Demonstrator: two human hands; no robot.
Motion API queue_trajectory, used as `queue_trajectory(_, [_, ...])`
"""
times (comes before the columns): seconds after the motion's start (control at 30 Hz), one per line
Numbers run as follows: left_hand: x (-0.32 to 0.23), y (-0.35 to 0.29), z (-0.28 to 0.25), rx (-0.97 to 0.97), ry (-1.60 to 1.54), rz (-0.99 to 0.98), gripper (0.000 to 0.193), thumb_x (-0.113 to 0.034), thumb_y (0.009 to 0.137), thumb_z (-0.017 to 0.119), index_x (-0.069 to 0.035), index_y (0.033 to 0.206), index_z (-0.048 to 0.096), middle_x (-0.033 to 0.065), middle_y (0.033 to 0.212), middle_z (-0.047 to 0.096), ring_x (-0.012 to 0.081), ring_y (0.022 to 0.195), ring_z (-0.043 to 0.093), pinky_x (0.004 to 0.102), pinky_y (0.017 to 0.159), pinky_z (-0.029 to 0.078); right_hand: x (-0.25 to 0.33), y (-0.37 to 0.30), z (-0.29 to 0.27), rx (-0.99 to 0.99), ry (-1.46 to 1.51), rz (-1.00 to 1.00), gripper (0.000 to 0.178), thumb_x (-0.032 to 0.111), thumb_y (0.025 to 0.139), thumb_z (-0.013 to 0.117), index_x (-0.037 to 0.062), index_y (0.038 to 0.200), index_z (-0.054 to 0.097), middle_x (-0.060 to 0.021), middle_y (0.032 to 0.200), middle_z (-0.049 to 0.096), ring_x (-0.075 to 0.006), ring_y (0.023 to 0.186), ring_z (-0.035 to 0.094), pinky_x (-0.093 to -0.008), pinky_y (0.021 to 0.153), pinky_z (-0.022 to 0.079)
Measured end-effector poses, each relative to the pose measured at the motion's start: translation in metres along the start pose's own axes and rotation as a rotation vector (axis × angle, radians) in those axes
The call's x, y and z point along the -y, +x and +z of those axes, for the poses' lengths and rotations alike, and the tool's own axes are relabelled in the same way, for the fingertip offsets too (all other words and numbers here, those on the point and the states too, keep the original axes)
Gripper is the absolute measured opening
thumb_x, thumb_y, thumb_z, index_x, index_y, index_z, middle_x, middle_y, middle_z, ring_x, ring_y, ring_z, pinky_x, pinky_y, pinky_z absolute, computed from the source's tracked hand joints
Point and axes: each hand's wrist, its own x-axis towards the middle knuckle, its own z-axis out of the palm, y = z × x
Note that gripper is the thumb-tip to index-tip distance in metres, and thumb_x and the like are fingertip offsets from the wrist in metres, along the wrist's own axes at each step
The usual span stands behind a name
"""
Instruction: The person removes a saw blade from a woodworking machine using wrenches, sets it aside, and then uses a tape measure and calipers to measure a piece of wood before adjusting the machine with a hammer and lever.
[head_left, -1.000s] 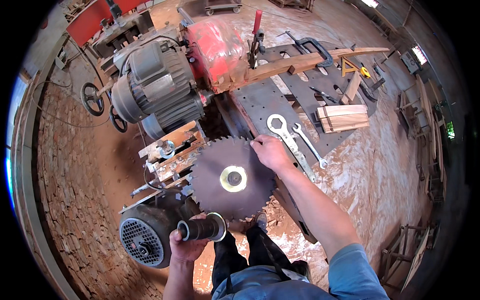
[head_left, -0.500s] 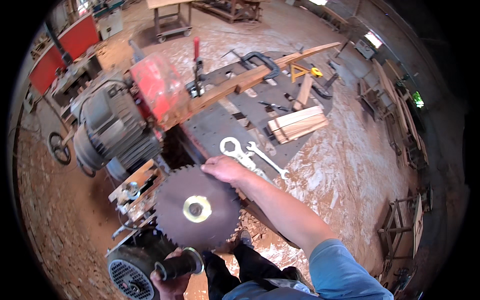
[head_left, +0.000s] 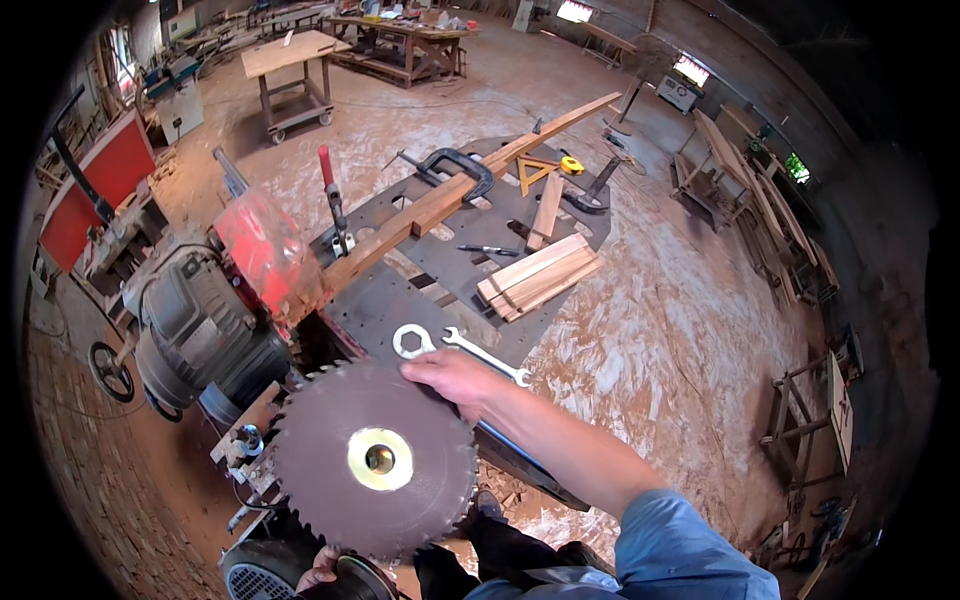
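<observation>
A brown circular saw blade (head_left: 320, 440) with a toothed rim and a pale brass-coloured ring at its centre faces up before me. My right hand (head_left: 450, 380) is closed on its far right edge, thumb on the upper face. Low in the view, my left hand (head_left: 318, 572) is wrapped round a dark flanged sleeve (head_left: 365, 578), just below the blade's near rim. Most of that sleeve and hand is cut off by the picture's lower edge. Just past my right hand, a ring spanner (head_left: 412, 341) and an open-ended spanner (head_left: 490, 358) lie on the grey machine table (head_left: 375, 312).
A motor (head_left: 205, 315) with a red guard (head_left: 265, 245) stands at left. A C-clamp (head_left: 455, 172) holds a long wooden beam (head_left: 440, 205) across the table. Wooden strips (head_left: 540, 275), a pen (head_left: 488, 249), a yellow square (head_left: 535, 175) and a tape measure (head_left: 571, 165) lie there. Another motor (head_left: 262, 578) sits low left.
The blade and my right hand have moved slightly left and nearer. My left hand and the sleeve are lower, partly out of view. The view has tilted up, showing more of the workshop.
</observation>
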Motion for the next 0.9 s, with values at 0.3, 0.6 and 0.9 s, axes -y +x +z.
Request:
queue_trajectory(0.3, [-0.012, 0.007, 0.145, 0.046, 0.075, 0.022, 0.065, -0.051, 0.079, 0.065, -0.005, 0.125, 0.059, 0.0146, 0.134, 0.055, 0.0316, 0.126, 0.051, 0.0494, 0.106, 0.040, 0.000, -0.037, -0.179, -0.587, 0.615, -0.290, 0.027, 0.017, 0.100, 0.050, -0.0027, 0.116, 0.058, -0.0166, 0.112, 0.066, -0.0275, 0.099, 0.064, -0.0424, 0.091, 0.052])
queue_trajectory(0.6, [-0.007, 0.032, 0.227, 0.068, 0.148, 0.007, 0.081, -0.039, 0.065, 0.064, -0.001, 0.135, 0.051, 0.0171, 0.129, 0.059, 0.0348, 0.118, 0.058, 0.0486, 0.097, 0.051, -0.041, 0.034, -0.384, -0.750, 0.652, -0.567, 0.039, 0.021, 0.103, 0.036, -0.0003, 0.129, 0.054, -0.0122, 0.128, 0.060, -0.0278, 0.118, 0.057, -0.0453, 0.103, 0.045])
queue_trajectory(0.9, [0.017, 0.058, 0.235, 0.063, 0.236, 0.115, 0.067, -0.038, 0.077, 0.065, 0.002, 0.129, 0.054, 0.0165, 0.126, 0.061, 0.0335, 0.113, 0.061, 0.0507, 0.098, 0.049, -0.044, 0.059, -0.377, -0.798, 0.824, -0.394, 0.046, 0.032, 0.106, 0.030, 0.0023, 0.138, 0.043, -0.0136, 0.140, 0.050, -0.0306, 0.124, 0.054, -0.0498, 0.103, 0.045])
